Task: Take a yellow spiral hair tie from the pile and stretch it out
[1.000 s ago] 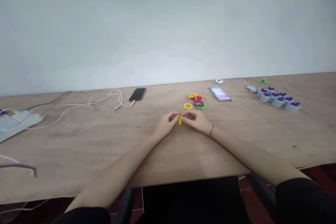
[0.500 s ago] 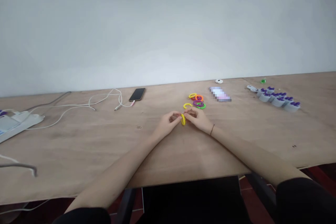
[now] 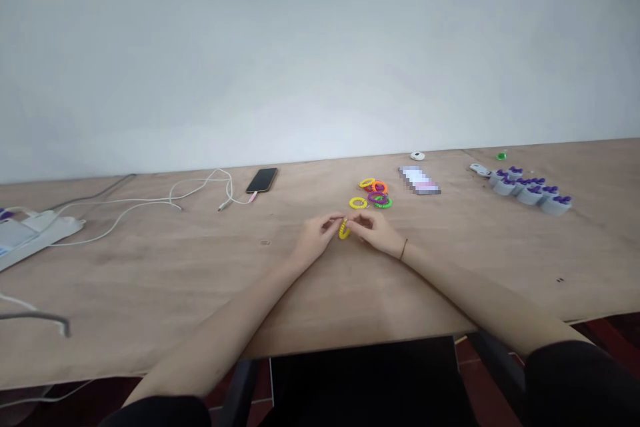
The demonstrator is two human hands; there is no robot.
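Two bare hands meet just above the near-middle of the table, the left hand (image 3: 315, 237) and the right hand (image 3: 376, 231) pinching a narrow grip on a yellow band (image 3: 344, 230), a spiral plastic coil. Fingers from both sides close on its upper edge, and the band stands on edge between the palms, its lower curve showing below them. Whether it touches the wood, I cannot tell. A thin dark cord (image 3: 403, 249) circles the right wrist, and black sleeves (image 3: 575, 380) cover the arms at the near edge.

Just far of the hands lies a second yellow band (image 3: 358, 203), flat on the plywood table (image 3: 150, 267). Beside it sits a small heap of coils (image 3: 376, 192) in yellow, orange, purple and green, overlapping one another. To their right lies a pixelated flat packet (image 3: 419, 180), with a white disc (image 3: 417, 156) beyond it.

Farther right, grey cups with purple tops (image 3: 531, 191) stand clustered, near a small green piece (image 3: 501, 155). To the far left of the hands lies a black phone (image 3: 261, 180), plugged into a white cable (image 3: 200, 191) that trails left to a white power strip (image 3: 35, 230). A white wall (image 3: 320, 47) rises behind the table.
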